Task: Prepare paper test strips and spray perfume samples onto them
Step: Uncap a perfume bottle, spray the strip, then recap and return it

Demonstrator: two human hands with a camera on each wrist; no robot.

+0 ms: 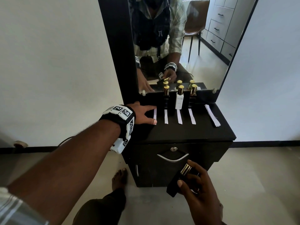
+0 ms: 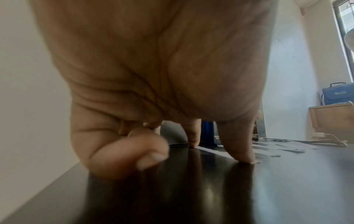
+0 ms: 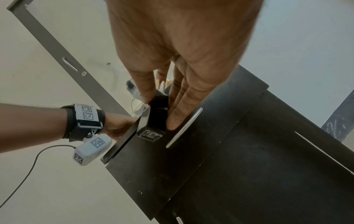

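Behind the paper strips (image 1: 179, 119), three gold-capped bottles (image 1: 179, 99) before the mirror (image 1: 186, 46).

A tall mirror (image 1: 186, 46) in a black frame stands at the back of my black table (image 1: 186, 132). In the mirror I see a brown chair (image 1: 197, 18) and grey drawers (image 1: 220, 26) with small dark handles. Under the table top there is a drawer with a curved silver handle (image 1: 172, 157) and a little round lock (image 1: 174, 149) just above it. A small silver door handle (image 1: 137, 170) sits lower, on the left. The walls are white and the floor (image 1: 251, 176) is pale. In the left wrist view, a blue bag (image 2: 338, 93) rests on a light wooden box (image 2: 333, 118) far off by a window.
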